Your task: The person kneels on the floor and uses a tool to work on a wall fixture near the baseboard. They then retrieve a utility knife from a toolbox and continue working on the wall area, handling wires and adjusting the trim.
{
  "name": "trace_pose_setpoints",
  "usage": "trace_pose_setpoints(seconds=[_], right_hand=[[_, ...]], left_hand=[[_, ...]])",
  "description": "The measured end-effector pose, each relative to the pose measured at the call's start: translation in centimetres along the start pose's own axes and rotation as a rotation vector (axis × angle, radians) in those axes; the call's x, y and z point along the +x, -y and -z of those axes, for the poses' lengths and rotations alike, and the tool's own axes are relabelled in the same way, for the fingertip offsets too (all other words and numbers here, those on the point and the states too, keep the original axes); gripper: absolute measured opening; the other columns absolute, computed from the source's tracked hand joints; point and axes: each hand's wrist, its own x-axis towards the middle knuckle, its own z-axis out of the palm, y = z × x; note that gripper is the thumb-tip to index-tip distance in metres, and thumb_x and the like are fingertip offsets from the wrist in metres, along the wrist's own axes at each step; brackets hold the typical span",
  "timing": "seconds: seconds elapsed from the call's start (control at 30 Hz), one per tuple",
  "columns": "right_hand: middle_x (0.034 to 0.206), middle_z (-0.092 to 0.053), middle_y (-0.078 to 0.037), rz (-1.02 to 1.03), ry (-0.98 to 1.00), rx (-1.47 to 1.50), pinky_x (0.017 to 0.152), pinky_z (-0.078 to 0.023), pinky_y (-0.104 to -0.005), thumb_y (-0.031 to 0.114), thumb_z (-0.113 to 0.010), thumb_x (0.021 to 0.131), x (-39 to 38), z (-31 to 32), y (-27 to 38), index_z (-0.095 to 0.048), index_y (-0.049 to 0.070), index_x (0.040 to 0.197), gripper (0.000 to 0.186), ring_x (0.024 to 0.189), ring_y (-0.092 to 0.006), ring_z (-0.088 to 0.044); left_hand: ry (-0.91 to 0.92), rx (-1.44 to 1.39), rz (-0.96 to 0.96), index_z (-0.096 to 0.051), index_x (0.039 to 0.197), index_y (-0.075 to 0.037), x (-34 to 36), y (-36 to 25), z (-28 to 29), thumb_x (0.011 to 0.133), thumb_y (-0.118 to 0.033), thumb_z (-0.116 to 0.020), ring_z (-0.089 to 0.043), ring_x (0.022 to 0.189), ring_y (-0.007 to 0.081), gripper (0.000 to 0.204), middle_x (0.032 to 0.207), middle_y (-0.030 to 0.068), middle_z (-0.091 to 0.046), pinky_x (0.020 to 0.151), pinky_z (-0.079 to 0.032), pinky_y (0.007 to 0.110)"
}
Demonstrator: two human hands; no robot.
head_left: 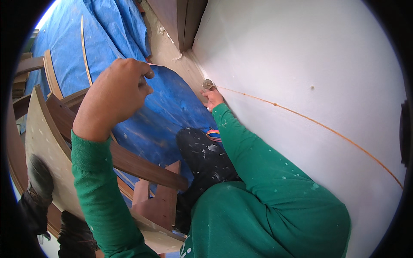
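Note:
My right hand (214, 99) reaches down to the foot of the white wall (327, 56), its fingers closed about a round metal weight (207, 84) that looks like a plumb bob. From the weight an orange string (301, 114), with small knots along it, runs across in front of the wall toward the lower right. Raised over a blue tarp (107, 34), my left hand (114, 96) has its fingers curled and thumb and forefinger close together. Whatever may be between them is hidden. Both sleeves are green with pale spots.
Curved wooden pieces (150, 170) and a broad pale board (47, 129) lie at the left. A brown wooden post (176, 21) meets the wall at the far side. Beside my dark knee (204, 148) is coiled coloured cord (214, 135). A grey-covered foot (40, 175) shows lower left.

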Motion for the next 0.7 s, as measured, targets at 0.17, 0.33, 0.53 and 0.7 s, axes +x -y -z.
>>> trace_pose_setpoints(seconds=[0.17,0.33,0.53,0.7], right_hand=[[0.16,-0.038,0.007,-0.001,0.0,0.004,0.11,-0.012,-0.0768,-0.012,-0.052,0.085,-0.2,-0.7,-0.1,-0.038,0.028,0.15,0.078,0.136,-0.0198,-0.05],[0.157,-0.042,0.007,0.012,0.007,0.015,0.11,-0.013,-0.0764,-0.012,-0.052,0.084,0.0,-0.3,-0.3,-0.039,0.028,0.15,0.078,0.136,-0.0197,-0.05],[0.157,-0.043,0.005,0.008,-0.027,0.025,0.111,-0.011,-0.0759,-0.013,-0.05,0.084,0.0,0.0,-0.3,-0.036,0.029,0.151,0.081,0.139,-0.0217,-0.048],[0.157,-0.043,0.004,-0.001,-0.005,0.033,0.112,-0.009,-0.076,-0.013,-0.05,0.083,0.3,-0.2,-0.6,-0.033,0.031,0.153,0.084,0.14,-0.0238,-0.046]], left_hand=[[0.0,-0.03,0.008,-0.072,0.105,0.006,-0.3,0.2,0.0,0.082,-0.002,-0.07,-0.074,0.088,0.0332,0.025,0.098,0.0232,-0.074,0.083,-0.058,0.037],[0.0,-0.017,0.001,-0.072,0.106,0.006,0.0,0.5,-0.3,0.081,-0.001,-0.07,-0.074,0.087,0.0319,0.027,0.097,0.0227,-0.074,0.082,-0.058,0.036],[0.29,-0.19,0.014,-0.072,0.112,0.003,0.4,-1.9,1.5,0.081,-0.001,-0.071,-0.072,0.099,0.0344,0.031,0.106,0.0213,-0.074,0.092,-0.055,0.038],[-0.374,-0.038,-0.217,-0.067,0.127,-0.001,0.2,-2.3,-0.6,0.078,-0.008,-0.078,-0.058,0.128,0.0355,0.051,0.125,0.0201,-0.068,0.109,-0.044,0.04]])
